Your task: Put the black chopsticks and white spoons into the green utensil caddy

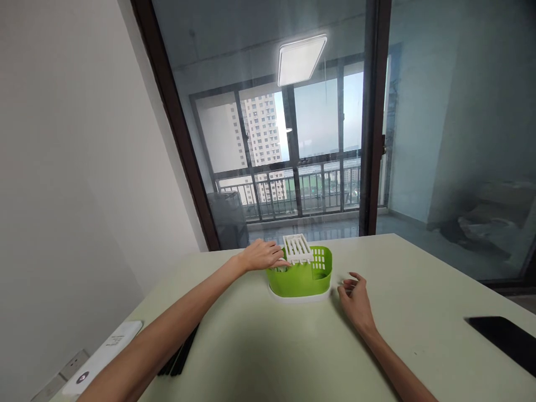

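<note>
Pale table (pixel 259 357) carries a green caddy (pixel 300 277) at its far edge. Left hand (pixel 263 255) grips the white insert (pixel 297 248); right hand (pixel 355 296) rests released beside it. Uneven force could tip the caddy.

My left grip (pixel 263 255) covers the near-left rim of the green caddy (pixel 302 276), so I cannot tell what my fingertips touch. My forearm hides most of the black sticks (pixel 179 357). The dark slab (pixel 505 338) and white remote (pixel 100 360) run off the picture's edges.
</note>
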Motion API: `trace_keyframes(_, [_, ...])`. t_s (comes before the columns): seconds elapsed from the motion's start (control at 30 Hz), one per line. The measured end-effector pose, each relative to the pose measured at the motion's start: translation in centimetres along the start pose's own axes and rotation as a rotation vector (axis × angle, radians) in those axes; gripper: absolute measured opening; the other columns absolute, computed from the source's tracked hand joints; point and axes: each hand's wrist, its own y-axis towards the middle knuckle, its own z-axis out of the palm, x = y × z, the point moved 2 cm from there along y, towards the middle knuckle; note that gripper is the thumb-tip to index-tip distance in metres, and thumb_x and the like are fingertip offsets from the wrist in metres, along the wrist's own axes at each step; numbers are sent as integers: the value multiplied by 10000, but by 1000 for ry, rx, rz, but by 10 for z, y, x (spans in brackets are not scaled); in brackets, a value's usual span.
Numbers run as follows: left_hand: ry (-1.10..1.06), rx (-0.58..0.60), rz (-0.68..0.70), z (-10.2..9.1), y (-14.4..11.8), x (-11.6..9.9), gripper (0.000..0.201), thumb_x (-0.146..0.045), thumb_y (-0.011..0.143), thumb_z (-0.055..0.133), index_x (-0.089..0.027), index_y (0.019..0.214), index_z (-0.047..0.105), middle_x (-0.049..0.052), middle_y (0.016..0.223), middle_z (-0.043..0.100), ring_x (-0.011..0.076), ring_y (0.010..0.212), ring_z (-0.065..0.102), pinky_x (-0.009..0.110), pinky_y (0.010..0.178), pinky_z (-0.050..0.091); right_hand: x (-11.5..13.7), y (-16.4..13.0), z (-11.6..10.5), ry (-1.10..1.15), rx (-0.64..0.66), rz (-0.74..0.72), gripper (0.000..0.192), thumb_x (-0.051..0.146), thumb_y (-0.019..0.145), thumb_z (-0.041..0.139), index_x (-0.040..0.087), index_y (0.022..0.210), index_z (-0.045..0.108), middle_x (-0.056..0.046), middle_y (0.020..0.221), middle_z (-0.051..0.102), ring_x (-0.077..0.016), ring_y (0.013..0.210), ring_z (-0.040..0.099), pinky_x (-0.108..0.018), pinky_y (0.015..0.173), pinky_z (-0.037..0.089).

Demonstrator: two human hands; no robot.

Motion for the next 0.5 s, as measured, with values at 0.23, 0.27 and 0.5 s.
trace_keyframes(0.23, [66, -56, -89, -14, 0, 17, 504, -508, 1056, 389, -171, 709, 531, 21, 614, 555, 148, 599, 485, 301, 486, 118, 2, 0, 1, -6, 1, -6, 571, 325, 754, 605, 218, 1286, 424, -27, 995, 564, -232, 851, 634, -400, 817, 539])
trace_keyframes(0.27, [68, -58, -123, -14, 0, 21, 506, -503, 1058, 386, -170, 708, 538, 23, 616, 563, 148, 596, 491, 301, 487, 117, 1, 0, 1, -5, 0, -8, 574, 327, 750, 606, 215, 1284, 429, -29, 996, 565, -232, 849, 633, -400, 814, 539])
trace_keyframes(0.5, [-59, 53, -342, -11, 4, 44, 583, -536, 1056, 363, -165, 668, 589, 41, 633, 630, 161, 622, 580, 285, 499, 150, -1, 0, 2, -4, -4, -13, 562, 340, 744, 596, 211, 1269, 441, -23, 989, 557, -224, 858, 621, -387, 829, 529])
